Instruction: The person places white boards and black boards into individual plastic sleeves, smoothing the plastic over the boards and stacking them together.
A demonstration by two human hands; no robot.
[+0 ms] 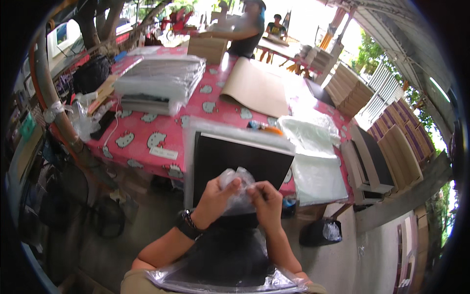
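Note:
Both hands are closed on crumpled clear plastic (234, 202) in front of my body. My left hand (214, 200), with a black watch and bracelet at the wrist, pinches it between thumb and fingers. My right hand (267, 202) grips its right side with curled fingers. Just beyond them, a flat black panel (240, 159) in a clear plastic sleeve leans at the table's near edge; whether the crumpled plastic belongs to that sleeve I cannot tell. Below my hands, another dark, plastic-covered thing (230, 252) lies against my lap, partly hidden by my forearms.
A pink patterned cloth covers the table (161, 130). On it lie a stack of plastic-wrapped panels (159, 78), a curved tan sheet (257, 88), clear plastic bags (316, 171) and an orange-handled tool (264, 128). Cardboard boxes (399, 152) stand right. A person (245, 34) works across the table.

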